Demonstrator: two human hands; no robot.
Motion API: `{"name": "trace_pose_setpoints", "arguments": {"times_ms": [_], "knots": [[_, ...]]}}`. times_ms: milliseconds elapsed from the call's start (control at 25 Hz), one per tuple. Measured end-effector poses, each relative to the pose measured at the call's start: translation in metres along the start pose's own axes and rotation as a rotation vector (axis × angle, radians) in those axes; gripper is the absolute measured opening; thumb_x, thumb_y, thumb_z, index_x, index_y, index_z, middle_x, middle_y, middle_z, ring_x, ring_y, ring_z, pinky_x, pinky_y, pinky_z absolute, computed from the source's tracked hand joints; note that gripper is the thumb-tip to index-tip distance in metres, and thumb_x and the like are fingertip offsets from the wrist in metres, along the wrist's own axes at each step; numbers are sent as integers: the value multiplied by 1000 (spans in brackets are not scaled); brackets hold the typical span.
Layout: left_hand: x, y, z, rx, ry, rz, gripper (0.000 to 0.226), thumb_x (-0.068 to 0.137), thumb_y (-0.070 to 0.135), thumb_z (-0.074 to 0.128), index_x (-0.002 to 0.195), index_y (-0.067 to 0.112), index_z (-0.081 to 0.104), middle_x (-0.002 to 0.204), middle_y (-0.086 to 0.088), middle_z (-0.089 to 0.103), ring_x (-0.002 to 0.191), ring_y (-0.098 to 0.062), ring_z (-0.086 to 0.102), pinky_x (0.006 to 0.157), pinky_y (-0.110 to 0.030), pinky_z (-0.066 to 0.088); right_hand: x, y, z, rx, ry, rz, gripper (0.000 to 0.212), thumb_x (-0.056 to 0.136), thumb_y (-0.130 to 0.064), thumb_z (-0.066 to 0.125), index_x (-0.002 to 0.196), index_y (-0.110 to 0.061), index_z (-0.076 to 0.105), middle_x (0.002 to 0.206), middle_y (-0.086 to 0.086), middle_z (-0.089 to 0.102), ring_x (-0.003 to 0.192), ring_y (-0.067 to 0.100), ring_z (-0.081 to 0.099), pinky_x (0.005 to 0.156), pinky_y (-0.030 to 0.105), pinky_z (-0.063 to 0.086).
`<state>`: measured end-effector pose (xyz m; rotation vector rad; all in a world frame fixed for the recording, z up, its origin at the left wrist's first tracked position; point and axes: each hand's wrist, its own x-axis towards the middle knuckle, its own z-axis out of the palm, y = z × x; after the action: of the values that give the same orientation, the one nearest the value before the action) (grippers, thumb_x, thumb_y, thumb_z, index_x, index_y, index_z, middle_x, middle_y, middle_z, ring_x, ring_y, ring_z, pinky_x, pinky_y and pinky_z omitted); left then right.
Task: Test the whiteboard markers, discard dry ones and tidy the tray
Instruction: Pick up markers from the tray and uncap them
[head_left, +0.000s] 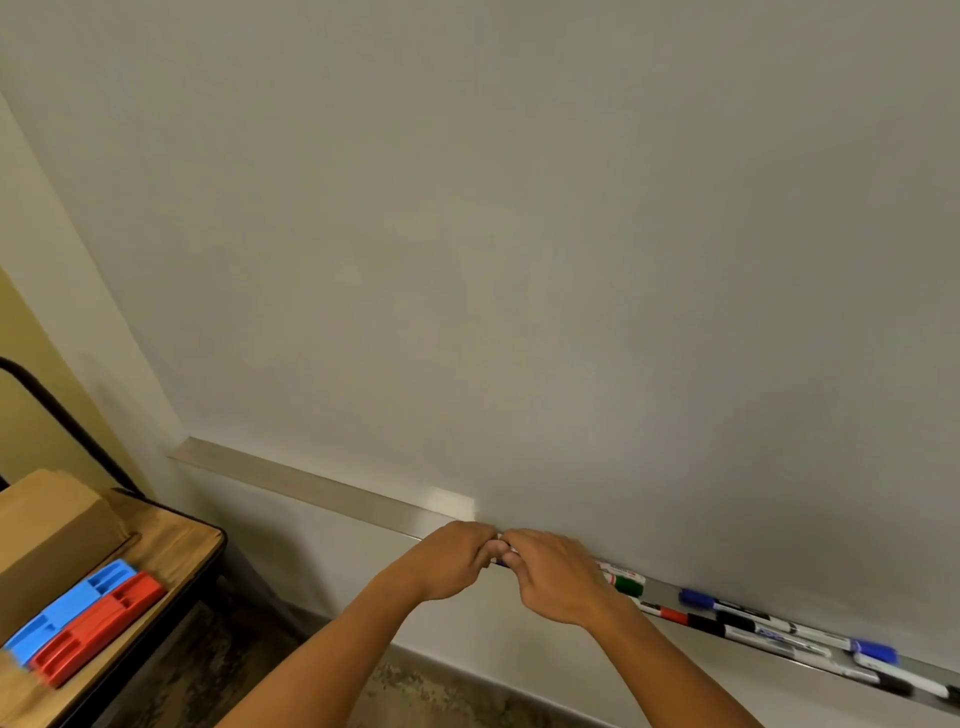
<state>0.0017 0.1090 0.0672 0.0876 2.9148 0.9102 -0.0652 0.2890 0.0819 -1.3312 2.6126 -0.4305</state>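
Head view, hands: left hand (451, 558) and right hand (553, 574) met knuckle to knuckle just above the tray (332, 491), both with fingers curled tight.
Held item: a marker (503, 552) showed only as a small white and dark sliver between the two hands; both hands pinched it, but which part each held could not be told.
Tray contents: to the right of the hands lay a green-capped marker (626, 584), a red-and-black marker (675, 617), a blue-capped marker (727, 605), and further black and blue ones (831, 642) lying loosely overlapped along the ledge.
Tray, left part: bare metal from the hands to the tray's end.
Surface: whiteboard (519, 234), unmarked across the visible area, the tray fixed along its lower edge.
Room: wooden side table (179, 545) at lower left carried a cardboard box (49, 540), with a blue eraser (67, 608) and a red eraser (98, 626) touching side by side; mottled dark floor (218, 670) below.
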Motion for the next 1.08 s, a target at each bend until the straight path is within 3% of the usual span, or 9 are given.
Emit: {"name": "trace_pose_setpoints", "arguments": {"times_ms": [120,280,440,640,1080], "knots": [[-4,19,0,1,36,32,50,104,52,27,92,15,59,90,0,65,81,-12,58,75,-27,47,-23,2,-23,-47,4,-28,24,103,-35,36,104,-22,56,98,-1,68,81,19,62,76,39,52],[-9,58,-8,63,102,103,51,103,51,26,86,13,54,82,-2,57,72,-12,49,66,-20,37,-51,6,-55,-48,43,-54,20,101,-34,39,98,-24,56,89,-1,68,75,21,60,66,35,47],[-13,90,-20,117,183,182,63,94,70,14,84,19,49,80,4,51,70,-11,47,67,-27,40,-73,3,-85,-94,116,-66,21,101,-35,37,90,-25,52,77,-6,60,68,20,58,62,36,45],[-9,127,-52,200,229,301,61,99,57,17,94,13,60,88,2,59,76,-11,55,71,-25,44,-87,-5,-119,-140,247,-59,24,102,-38,34,88,-29,51,67,-10,51,61,21,55,59,38,47],[6,150,-115,200,211,430,59,100,57,20,91,14,60,85,0,60,77,-11,56,71,-17,41,-85,-33,-167,-308,392,-2,29,105,-41,32,113,-25,56,85,1,69,66,21,56,60,33,44]]}}
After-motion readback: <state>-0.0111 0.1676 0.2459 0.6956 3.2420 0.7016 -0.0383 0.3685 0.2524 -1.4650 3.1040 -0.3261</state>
